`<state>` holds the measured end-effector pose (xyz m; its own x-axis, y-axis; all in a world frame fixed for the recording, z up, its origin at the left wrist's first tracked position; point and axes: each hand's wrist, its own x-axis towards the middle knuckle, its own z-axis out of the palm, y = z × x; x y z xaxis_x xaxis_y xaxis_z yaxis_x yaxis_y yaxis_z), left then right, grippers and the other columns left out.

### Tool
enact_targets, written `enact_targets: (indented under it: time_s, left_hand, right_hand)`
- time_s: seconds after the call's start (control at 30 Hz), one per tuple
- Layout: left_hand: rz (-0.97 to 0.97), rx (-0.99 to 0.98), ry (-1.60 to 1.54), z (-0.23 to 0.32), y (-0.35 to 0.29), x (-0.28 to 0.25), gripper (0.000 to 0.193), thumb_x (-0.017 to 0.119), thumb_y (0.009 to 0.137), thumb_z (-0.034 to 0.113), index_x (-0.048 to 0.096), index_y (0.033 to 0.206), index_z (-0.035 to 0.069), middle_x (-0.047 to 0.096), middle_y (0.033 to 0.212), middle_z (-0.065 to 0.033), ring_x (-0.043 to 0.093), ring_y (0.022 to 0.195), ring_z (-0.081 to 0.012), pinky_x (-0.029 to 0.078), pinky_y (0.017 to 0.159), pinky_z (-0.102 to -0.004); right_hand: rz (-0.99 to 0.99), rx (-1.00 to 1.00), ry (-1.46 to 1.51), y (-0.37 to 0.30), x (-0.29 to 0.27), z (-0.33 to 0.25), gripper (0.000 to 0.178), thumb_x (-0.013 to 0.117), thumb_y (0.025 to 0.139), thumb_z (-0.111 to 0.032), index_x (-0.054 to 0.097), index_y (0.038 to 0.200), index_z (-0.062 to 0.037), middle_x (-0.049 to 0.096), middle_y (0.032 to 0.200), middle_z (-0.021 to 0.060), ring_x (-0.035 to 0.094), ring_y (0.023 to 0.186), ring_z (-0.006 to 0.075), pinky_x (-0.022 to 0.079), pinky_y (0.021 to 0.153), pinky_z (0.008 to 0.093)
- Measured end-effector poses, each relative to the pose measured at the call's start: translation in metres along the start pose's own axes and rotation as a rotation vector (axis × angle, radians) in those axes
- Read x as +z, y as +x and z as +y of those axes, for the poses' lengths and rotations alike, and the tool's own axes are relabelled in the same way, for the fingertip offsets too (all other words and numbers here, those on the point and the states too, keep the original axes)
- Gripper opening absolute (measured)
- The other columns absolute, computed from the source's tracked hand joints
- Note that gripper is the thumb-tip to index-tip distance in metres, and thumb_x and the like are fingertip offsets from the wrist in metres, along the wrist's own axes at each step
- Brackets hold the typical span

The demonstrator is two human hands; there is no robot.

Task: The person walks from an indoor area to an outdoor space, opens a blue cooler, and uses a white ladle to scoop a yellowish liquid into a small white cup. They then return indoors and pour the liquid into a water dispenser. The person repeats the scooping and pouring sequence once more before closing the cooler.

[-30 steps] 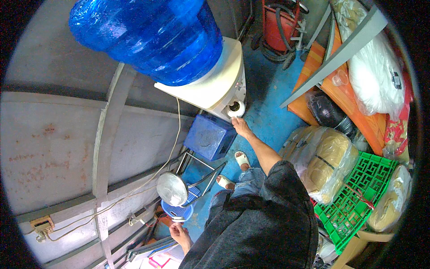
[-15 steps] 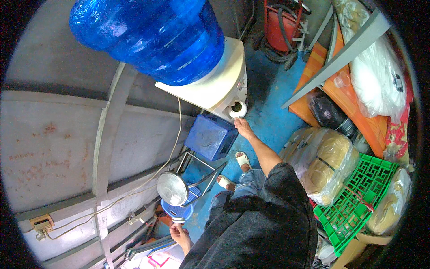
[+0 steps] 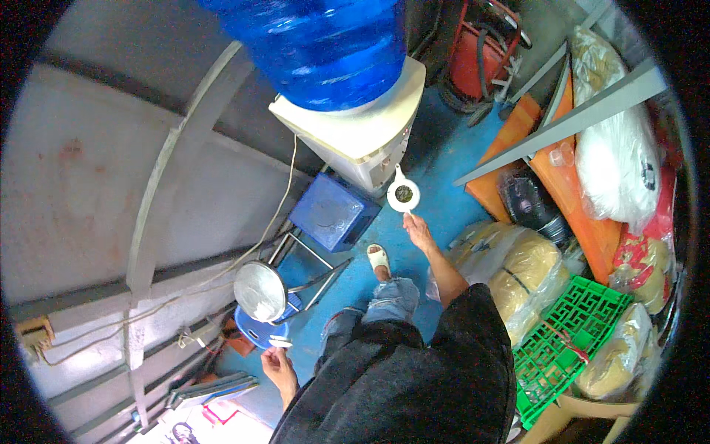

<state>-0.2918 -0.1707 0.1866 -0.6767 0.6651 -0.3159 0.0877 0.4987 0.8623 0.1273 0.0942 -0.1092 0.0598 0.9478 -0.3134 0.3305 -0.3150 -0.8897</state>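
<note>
My right hand [image 3: 419, 233], its arm stretched forward, grips a small white teapot [image 3: 413, 203] by the handle. The pot is uncovered, with dark green leaves showing inside and its spout towards the water dispenser [image 3: 355, 137]. It is held just in front of the dispenser, apart from it. A large blue water bottle [image 3: 333, 63] stands upside down on top of the dispenser. Low on the left, my left hand [image 3: 278, 368] pinches a small white lid [image 3: 281, 342], near a round metal-topped stool [image 3: 260, 291].
Beside the dispenser stands a blue plastic box [image 3: 334, 212]. A blue basin [image 3: 259, 331] lies by the stool. Along the right are wrapped bundles [image 3: 518, 274], a green crate [image 3: 569, 340], orange boards [image 3: 577, 200] and a slanting grey beam [image 3: 562, 129]. A cable [image 3: 285, 211] hangs along the wall.
My right hand has drawn the teapot back from the dispenser's front, and its spout now shows. The left hand still holds the lid. The whole view has shifted, and one foot is now hidden.
</note>
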Motion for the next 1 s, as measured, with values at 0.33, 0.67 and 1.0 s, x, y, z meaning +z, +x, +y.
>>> enact_targets:
  time_s: [0.33,0.67,1.0]
  left_hand:
    - [-0.264,0.544,0.413,0.039,0.011,0.048,0.022,0.072,0.088,0.012,0.063,0.107,0.004,0.067,0.091,-0.0107,0.06,0.064,-0.0211,0.049,0.059,-0.0337]
    - [-0.114,0.703,0.485,-0.008,-0.014,-0.093,0.024,0.068,0.088,0.012,0.062,0.11,0.004,0.062,0.095,-0.0148,0.068,0.082,-0.0346,0.055,0.069,-0.044]
    - [0.348,0.339,0.564,-0.125,-0.109,-0.297,0.024,0.068,0.088,0.014,0.063,0.109,0.003,0.06,0.096,-0.0147,0.068,0.081,-0.0321,0.056,0.069,-0.0424]
  right_hand:
    - [-0.334,-0.218,-0.128,-0.147,0.042,-0.115,0.043,0.044,0.106,-0.038,0.064,0.097,-0.0002,0.064,0.08,0.0086,0.062,0.075,0.0195,0.05,0.071,0.0357]
    - [-0.783,-0.399,-0.264,-0.325,0.198,-0.225,0.037,0.055,0.104,-0.033,0.062,0.092,0.002,0.06,0.078,0.0148,0.058,0.071,0.0252,0.047,0.067,0.041]
    - [-1.359,-0.536,-0.339,-0.503,0.346,-0.28,0.041,0.053,0.104,-0.033,0.06,0.086,0.0027,0.06,0.075,0.0157,0.061,0.07,0.0255,0.046,0.065,0.0427]
